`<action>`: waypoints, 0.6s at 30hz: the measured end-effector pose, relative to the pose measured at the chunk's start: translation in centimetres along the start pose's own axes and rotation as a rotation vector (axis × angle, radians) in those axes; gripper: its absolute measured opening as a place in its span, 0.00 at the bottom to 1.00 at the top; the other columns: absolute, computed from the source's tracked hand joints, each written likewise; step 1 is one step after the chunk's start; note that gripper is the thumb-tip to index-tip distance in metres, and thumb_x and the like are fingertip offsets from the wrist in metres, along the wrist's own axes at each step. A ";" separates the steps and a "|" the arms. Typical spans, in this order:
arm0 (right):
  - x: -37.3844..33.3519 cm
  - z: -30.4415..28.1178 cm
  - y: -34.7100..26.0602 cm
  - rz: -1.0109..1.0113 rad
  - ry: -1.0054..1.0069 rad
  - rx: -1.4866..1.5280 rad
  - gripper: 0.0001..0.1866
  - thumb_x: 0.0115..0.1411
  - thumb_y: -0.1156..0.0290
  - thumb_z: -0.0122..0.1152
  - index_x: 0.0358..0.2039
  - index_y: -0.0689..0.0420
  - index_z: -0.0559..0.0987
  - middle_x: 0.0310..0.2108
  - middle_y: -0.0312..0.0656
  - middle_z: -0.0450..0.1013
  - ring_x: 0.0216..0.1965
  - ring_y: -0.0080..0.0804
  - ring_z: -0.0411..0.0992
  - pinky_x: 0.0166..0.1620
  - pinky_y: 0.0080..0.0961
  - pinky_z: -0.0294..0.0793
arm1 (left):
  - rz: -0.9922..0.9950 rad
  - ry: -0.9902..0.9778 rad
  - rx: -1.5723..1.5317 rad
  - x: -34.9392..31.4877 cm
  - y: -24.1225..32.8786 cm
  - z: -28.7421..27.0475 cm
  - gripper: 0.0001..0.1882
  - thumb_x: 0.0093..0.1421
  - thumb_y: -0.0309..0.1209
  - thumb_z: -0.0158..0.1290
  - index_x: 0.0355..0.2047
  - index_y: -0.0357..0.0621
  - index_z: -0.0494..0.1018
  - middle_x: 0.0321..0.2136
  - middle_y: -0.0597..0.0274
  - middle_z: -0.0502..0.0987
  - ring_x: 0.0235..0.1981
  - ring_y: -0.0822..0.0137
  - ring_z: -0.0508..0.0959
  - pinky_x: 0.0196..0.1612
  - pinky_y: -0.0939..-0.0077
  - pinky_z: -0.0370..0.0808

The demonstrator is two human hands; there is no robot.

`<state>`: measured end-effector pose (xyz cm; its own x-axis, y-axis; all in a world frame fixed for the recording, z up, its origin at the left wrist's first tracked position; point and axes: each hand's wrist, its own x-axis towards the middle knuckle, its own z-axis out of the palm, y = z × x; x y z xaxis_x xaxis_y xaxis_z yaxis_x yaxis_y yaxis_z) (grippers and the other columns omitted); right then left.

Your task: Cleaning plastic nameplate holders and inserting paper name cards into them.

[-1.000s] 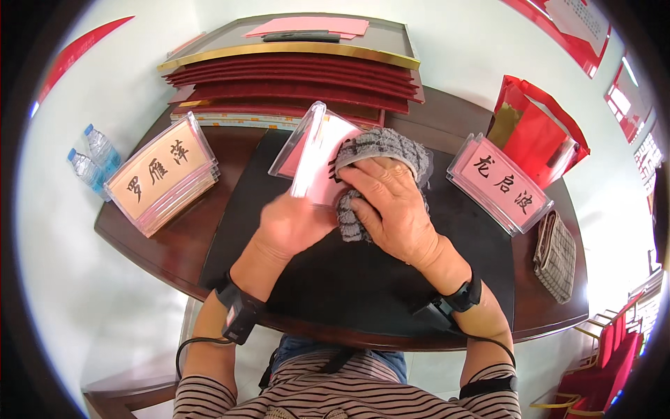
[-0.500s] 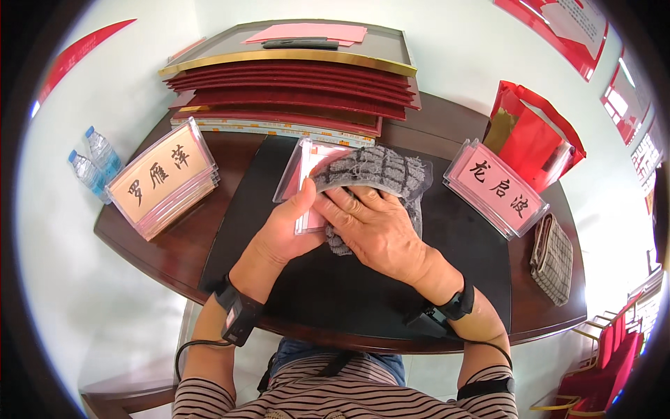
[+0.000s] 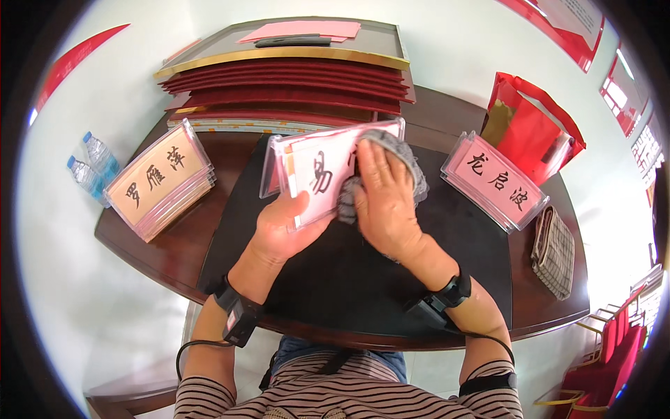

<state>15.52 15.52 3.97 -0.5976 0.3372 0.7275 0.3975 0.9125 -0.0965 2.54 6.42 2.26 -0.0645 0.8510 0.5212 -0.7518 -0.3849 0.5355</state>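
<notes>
Your left hand (image 3: 285, 230) grips the clear nameplate (image 3: 307, 162) at its seven-o'clock corner; your right hand (image 3: 391, 209), fingers together, presses a grey cloth (image 3: 409, 148) to its three-o'clock side. Held over the black mat (image 3: 335, 293), twelve o'clock from you, it looks light, stiff, slippery: grip edges.

The held sign (image 3: 328, 192) shows pale pink with black brushwork; the cloth (image 3: 348, 204) over it is grey with a darker check. Of the standing signs, the left stack (image 3: 159, 183) fronts light orange, the right stack (image 3: 495, 183) pink, both brushed in black. The folded towel (image 3: 553, 255) is grey-beige, dark-checked. The bag (image 3: 534, 133) is glossy red with gold; the desk (image 3: 160, 255) dark reddish brown, its pad (image 3: 314, 293) black; the folders (image 3: 286, 91) maroon; the shirt (image 3: 335, 394) pinkish beige, striped black; the chairs (image 3: 614, 356) red.
</notes>
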 end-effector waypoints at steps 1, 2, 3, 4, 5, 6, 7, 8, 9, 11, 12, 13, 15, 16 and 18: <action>-0.3 0.0 -0.6 -0.050 -0.047 0.041 0.32 0.48 0.68 0.53 0.54 0.62 0.57 0.51 0.49 0.59 0.50 0.46 0.58 0.51 0.39 0.57 | 0.061 0.013 -0.019 -0.1 -0.1 -0.3 0.27 0.56 0.36 0.45 0.54 0.37 0.54 0.51 0.55 0.62 0.53 0.60 0.61 0.56 0.66 0.54; -0.7 0.1 -1.3 -0.099 -0.095 0.082 0.33 0.47 0.69 0.53 0.54 0.62 0.58 0.50 0.49 0.61 0.49 0.45 0.59 0.50 0.39 0.58 | 0.054 0.012 -0.022 -0.2 0.1 -0.5 0.27 0.56 0.36 0.45 0.54 0.37 0.54 0.51 0.55 0.62 0.53 0.60 0.61 0.56 0.66 0.54; -1.2 0.3 -2.1 -0.168 -0.102 0.103 0.32 0.46 0.69 0.53 0.54 0.61 0.59 0.48 0.48 0.62 0.48 0.43 0.60 0.50 0.38 0.58 | 0.075 0.034 -0.005 -0.3 0.3 -0.7 0.27 0.58 0.40 0.42 0.54 0.37 0.53 0.51 0.54 0.62 0.52 0.59 0.62 0.55 0.65 0.55; -1.5 0.4 -2.8 -0.237 -0.108 0.124 0.32 0.45 0.70 0.53 0.53 0.61 0.60 0.47 0.47 0.64 0.47 0.41 0.62 0.49 0.37 0.59 | 0.095 0.055 0.013 -0.3 0.4 -0.6 0.28 0.59 0.44 0.38 0.54 0.38 0.53 0.51 0.52 0.62 0.52 0.58 0.62 0.55 0.64 0.57; -1.7 0.6 -3.1 -0.320 -0.070 0.159 0.29 0.47 0.71 0.51 0.52 0.60 0.62 0.46 0.46 0.64 0.44 0.39 0.64 0.46 0.34 0.63 | 0.154 0.127 0.109 -0.1 0.4 -0.5 0.28 0.61 0.47 0.31 0.54 0.38 0.53 0.50 0.52 0.62 0.51 0.58 0.63 0.55 0.64 0.57; -1.7 0.6 -3.1 -0.310 -0.070 0.150 0.29 0.47 0.71 0.51 0.52 0.60 0.62 0.46 0.46 0.64 0.44 0.39 0.64 0.46 0.34 0.63 | 0.124 0.113 0.077 0.0 0.5 -0.6 0.29 0.61 0.48 0.33 0.53 0.37 0.54 0.49 0.54 0.63 0.50 0.60 0.64 0.54 0.66 0.58; -1.6 0.5 -2.9 -0.345 -0.080 0.230 0.30 0.44 0.73 0.53 0.51 0.59 0.63 0.46 0.46 0.64 0.43 0.40 0.64 0.45 0.33 0.65 | 0.105 0.113 0.077 0.2 0.5 -0.4 0.29 0.61 0.48 0.33 0.53 0.37 0.54 0.50 0.54 0.63 0.50 0.60 0.64 0.54 0.67 0.59; -1.4 0.4 -2.7 -0.380 -0.088 0.312 0.31 0.41 0.75 0.54 0.51 0.59 0.64 0.45 0.45 0.65 0.42 0.41 0.65 0.43 0.32 0.66 | 0.087 0.113 0.077 0.3 0.4 -0.2 0.29 0.61 0.49 0.33 0.54 0.37 0.53 0.50 0.54 0.63 0.50 0.60 0.64 0.54 0.67 0.59; -1.1 0.5 -2.3 -0.401 -0.077 0.317 0.31 0.40 0.78 0.54 0.50 0.58 0.65 0.44 0.44 0.65 0.40 0.39 0.66 0.41 0.28 0.69 | 0.084 0.111 0.074 0.4 0.5 -0.1 0.29 0.61 0.49 0.33 0.54 0.37 0.53 0.50 0.54 0.63 0.50 0.60 0.64 0.54 0.67 0.59; -0.6 0.4 -1.7 -0.391 -0.073 0.300 0.31 0.40 0.77 0.54 0.50 0.59 0.65 0.44 0.44 0.65 0.40 0.39 0.66 0.41 0.28 0.69 | 0.082 0.102 0.120 0.5 0.5 0.0 0.30 0.60 0.49 0.34 0.54 0.38 0.52 0.50 0.54 0.62 0.51 0.60 0.63 0.55 0.67 0.57; -0.4 0.4 -1.5 -0.382 -0.070 0.284 0.30 0.40 0.77 0.54 0.49 0.59 0.66 0.44 0.45 0.65 0.41 0.39 0.66 0.41 0.29 0.69 | 0.080 0.101 0.118 0.6 0.5 0.0 0.30 0.60 0.49 0.34 0.54 0.38 0.52 0.50 0.54 0.62 0.51 0.60 0.63 0.55 0.67 0.57; -0.1 0.2 -1.2 -0.371 -0.075 0.252 0.29 0.42 0.75 0.55 0.49 0.59 0.65 0.45 0.45 0.65 0.42 0.40 0.66 0.45 0.30 0.67 | 0.078 0.027 0.053 0.8 0.6 0.1 0.31 0.60 0.49 0.35 0.55 0.38 0.52 0.51 0.54 0.61 0.52 0.60 0.62 0.55 0.66 0.56; 0.4 -0.1 -0.5 -0.338 -0.078 0.231 0.28 0.44 0.74 0.55 0.50 0.59 0.65 0.45 0.46 0.65 0.43 0.42 0.65 0.47 0.31 0.65 | 0.058 -0.001 0.020 0.7 0.8 -0.1 0.34 0.58 0.50 0.38 0.56 0.38 0.50 0.53 0.54 0.59 0.54 0.59 0.60 0.58 0.64 0.51; 0.6 -0.3 -0.2 -0.306 -0.080 0.210 0.28 0.46 0.72 0.55 0.50 0.59 0.64 0.46 0.47 0.64 0.44 0.43 0.65 0.49 0.32 0.64 | 0.058 0.000 0.019 0.6 0.9 -0.2 0.34 0.58 0.50 0.38 0.56 0.38 0.50 0.53 0.54 0.59 0.54 0.59 0.60 0.58 0.64 0.51; 1.0 -0.8 0.8 -0.250 -0.102 0.213 0.28 0.49 0.70 0.54 0.52 0.60 0.62 0.49 0.49 0.62 0.47 0.46 0.62 0.52 0.35 0.59 | 0.054 0.012 0.068 0.6 1.1 0.1 0.35 0.57 0.50 0.40 0.56 0.37 0.48 0.55 0.53 0.57 0.55 0.58 0.58 0.58 0.64 0.50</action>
<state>15.77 16.37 5.19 -0.7286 0.1085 0.6762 0.0819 0.9941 -0.0713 1.77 6.45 3.23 -0.1124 0.8323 0.5428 -0.7003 -0.4539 0.5510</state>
